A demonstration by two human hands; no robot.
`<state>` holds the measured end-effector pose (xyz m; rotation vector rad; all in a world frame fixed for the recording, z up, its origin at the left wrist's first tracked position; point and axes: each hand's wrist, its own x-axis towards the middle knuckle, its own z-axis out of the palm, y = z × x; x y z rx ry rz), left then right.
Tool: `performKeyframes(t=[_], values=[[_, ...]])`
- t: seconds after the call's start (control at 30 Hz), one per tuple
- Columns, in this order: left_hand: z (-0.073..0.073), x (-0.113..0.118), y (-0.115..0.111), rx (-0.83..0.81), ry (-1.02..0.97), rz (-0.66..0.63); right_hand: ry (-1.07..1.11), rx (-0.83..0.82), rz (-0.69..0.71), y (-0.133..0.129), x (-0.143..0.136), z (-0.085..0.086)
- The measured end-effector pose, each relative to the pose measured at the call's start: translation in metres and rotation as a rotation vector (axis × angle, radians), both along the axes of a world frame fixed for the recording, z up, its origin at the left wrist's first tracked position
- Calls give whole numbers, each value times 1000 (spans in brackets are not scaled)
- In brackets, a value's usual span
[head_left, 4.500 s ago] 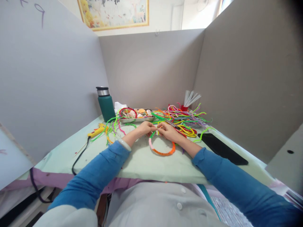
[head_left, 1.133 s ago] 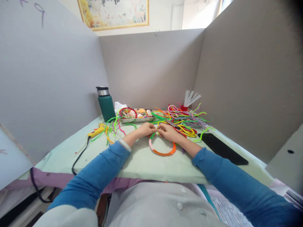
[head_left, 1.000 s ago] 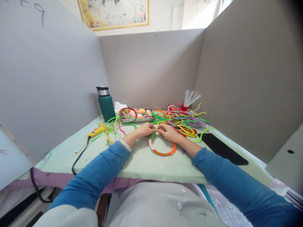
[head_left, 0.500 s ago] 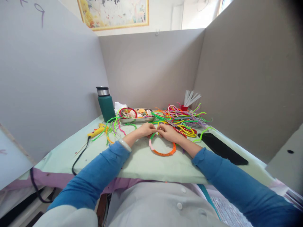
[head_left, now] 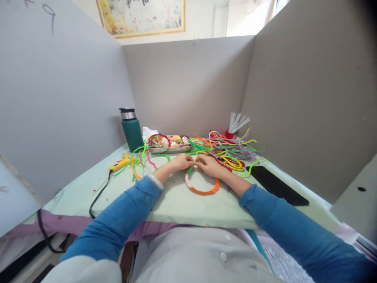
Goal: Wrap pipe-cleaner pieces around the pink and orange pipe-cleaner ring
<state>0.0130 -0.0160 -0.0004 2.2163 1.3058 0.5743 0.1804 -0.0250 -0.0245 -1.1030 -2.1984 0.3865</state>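
A ring wrapped in fuzzy pipe cleaner (head_left: 203,192) lies on the pale green table cover, with orange, pink and green stretches. At its far side the fingertips of both hands meet. My left hand (head_left: 182,161) is closed in a pinch beside the green stretch. My right hand (head_left: 207,165) pinches from the other side, its fingers covering part of the ring. A small yellow bit shows between the fingertips; exactly what each finger grips there is too small to make out. Scissors (head_left: 212,153) lie just beyond my right hand.
Loose pipe cleaners (head_left: 235,147) are heaped at the back right near a red cup of white sticks (head_left: 237,122). A metal tray (head_left: 176,149) holds shells. On the left are a green bottle (head_left: 132,133) and a yellow glue gun (head_left: 120,163); a black phone-like slab (head_left: 277,185) lies right.
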Motion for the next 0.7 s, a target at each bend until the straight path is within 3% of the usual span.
performKeyframes(t=[0.7], values=[[-8, -2, 13, 111, 108, -14, -44, -8, -4, 1, 0, 1]])
